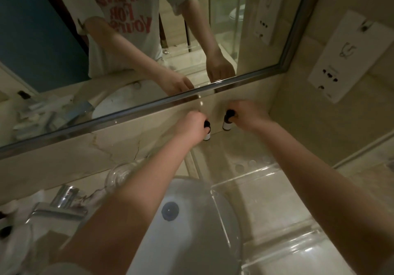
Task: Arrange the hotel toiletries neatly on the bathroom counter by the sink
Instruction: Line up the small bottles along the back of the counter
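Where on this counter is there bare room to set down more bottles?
Bare marble runs along the wall under the mirror frame, left of the two bottles, and between them and the clear tray. It is crowded at far left around the tap.

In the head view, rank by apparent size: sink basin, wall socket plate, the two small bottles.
1. Sink basin, though nearest the camera.
2. Wall socket plate.
3. Left bottle and right bottle: alike, partly hidden by hands, unranked.

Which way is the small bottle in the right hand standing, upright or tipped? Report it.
Upright: the small white bottle with a black cap stands cap-up, base on the beige counter by the wall, right hand gripping its top.
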